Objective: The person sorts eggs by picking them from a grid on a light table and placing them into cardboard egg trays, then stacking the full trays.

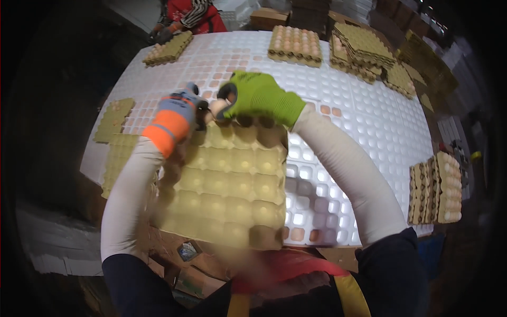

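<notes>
A yellowish moulded-pulp egg tray (pixel 225 182) lies before me, most of its cups showing no egg. At its far edge my right hand (pixel 253 97), in a green knit glove with dark fingertips, grips a pale egg (pixel 217 107) between thumb and fingers. Close beside it on the left is my left hand (pixel 180 107), in a grey and orange glove. Its fingers curl near that egg and a browner one that is partly hidden; whether they hold it is unclear. Under the tray spreads a white dimpled surface (pixel 368 126), with eggs in some hollows.
An egg-filled tray (pixel 295 43) sits at the far side, with stacked trays (pixel 362 45) to its right. More trays stand at the right edge (pixel 435 188). Pulp trays (pixel 115 119) lie at left. Across the table, a person in red (pixel 194 16) has gloved hands by another tray (pixel 168 48).
</notes>
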Available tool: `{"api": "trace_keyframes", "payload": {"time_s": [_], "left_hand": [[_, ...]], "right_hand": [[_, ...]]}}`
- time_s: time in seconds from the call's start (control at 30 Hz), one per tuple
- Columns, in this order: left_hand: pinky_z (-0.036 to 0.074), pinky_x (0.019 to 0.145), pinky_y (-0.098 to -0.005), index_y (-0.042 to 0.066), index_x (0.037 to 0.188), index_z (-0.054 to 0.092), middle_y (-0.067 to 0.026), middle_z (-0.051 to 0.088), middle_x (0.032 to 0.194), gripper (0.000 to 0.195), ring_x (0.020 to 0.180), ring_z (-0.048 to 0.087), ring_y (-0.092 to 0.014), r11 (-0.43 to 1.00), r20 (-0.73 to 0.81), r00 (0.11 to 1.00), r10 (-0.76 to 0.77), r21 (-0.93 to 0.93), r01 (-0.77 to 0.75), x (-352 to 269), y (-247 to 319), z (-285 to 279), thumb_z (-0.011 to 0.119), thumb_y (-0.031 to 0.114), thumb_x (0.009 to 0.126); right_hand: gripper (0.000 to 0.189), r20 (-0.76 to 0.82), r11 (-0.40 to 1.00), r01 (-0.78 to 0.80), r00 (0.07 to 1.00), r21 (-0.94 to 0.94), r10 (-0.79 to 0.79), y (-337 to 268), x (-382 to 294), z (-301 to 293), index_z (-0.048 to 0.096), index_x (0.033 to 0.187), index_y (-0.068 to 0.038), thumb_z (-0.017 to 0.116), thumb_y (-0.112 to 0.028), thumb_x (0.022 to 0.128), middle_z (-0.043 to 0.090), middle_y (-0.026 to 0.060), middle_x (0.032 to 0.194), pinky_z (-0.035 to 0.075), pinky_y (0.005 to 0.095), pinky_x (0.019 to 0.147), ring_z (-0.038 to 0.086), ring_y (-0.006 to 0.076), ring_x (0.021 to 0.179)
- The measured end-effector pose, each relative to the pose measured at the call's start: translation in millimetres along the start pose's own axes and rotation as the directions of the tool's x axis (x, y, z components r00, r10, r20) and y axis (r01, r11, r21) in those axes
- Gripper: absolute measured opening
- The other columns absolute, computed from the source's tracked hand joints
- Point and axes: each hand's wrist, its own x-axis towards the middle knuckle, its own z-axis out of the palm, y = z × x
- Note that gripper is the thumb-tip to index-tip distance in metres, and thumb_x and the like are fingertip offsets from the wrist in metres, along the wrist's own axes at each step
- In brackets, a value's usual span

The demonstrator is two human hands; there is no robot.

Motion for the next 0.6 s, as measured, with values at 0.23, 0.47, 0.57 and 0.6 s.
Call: {"api": "trace_keyframes", "payload": {"time_s": [0.23, 0.47, 0.57, 0.6], "left_hand": [[0.049, 0.094, -0.0363, 0.006, 0.107, 0.072, -0.0074, 0.064, 0.109, 0.038, 0.104, 0.061, -0.021, 0.599, -0.199, 0.98, -0.024, -0.787, -0.145, -20, 25, -58, 0.083, 0.014, 0.072], [0.054, 0.082, -0.0395, 0.017, 0.107, 0.075, -0.0045, 0.067, 0.114, 0.033, 0.105, 0.064, -0.025, 0.9, 0.074, 0.898, 0.433, 0.008, -0.435, 97, 251, -41, 0.076, 0.036, 0.08], [0.053, 0.081, -0.04, 0.015, 0.109, 0.074, -0.0071, 0.065, 0.12, 0.031, 0.104, 0.066, -0.025, 0.872, 0.301, 0.908, 0.29, 0.308, -0.381, 149, 317, 20, 0.069, 0.034, 0.085], [0.053, 0.085, -0.0411, 0.016, 0.116, 0.072, -0.0059, 0.065, 0.124, 0.052, 0.114, 0.06, -0.025, 0.863, 0.379, 0.887, 0.263, 0.319, -0.392, 158, 324, 50, 0.068, 0.053, 0.08]], "right_hand": [[0.05, 0.207, 0.439, -0.662, 0.665, 0.607, 0.717, 146, -157, -43, 0.072, 0.114, -0.016, 0.079, -0.05, 0.079, 0.065, 0.0022, 0.083, 0.051, 0.0286, 0.057, 0.064, 0.0113, 0.075], [0.034, 0.149, 0.784, -0.584, 0.773, -0.211, 0.617, 163, -258, 95, 0.067, 0.111, -0.018, 0.068, -0.038, 0.084, 0.056, 0.0147, 0.112, 0.053, 0.0445, 0.081, 0.063, 0.0323, 0.098], [0.03, -0.021, 0.703, -0.7, 0.707, 0.124, 0.707, 171, -276, 113, 0.065, 0.114, -0.021, 0.064, -0.027, 0.085, 0.057, 0.0113, 0.112, 0.054, 0.044, 0.077, 0.063, 0.0304, 0.098], [0.033, -0.016, 0.697, -0.673, 0.716, 0.245, 0.697, 168, -276, 114, 0.063, 0.117, -0.02, 0.065, -0.027, 0.085, 0.058, 0.0083, 0.11, 0.054, 0.0434, 0.076, 0.063, 0.0297, 0.097]]}}
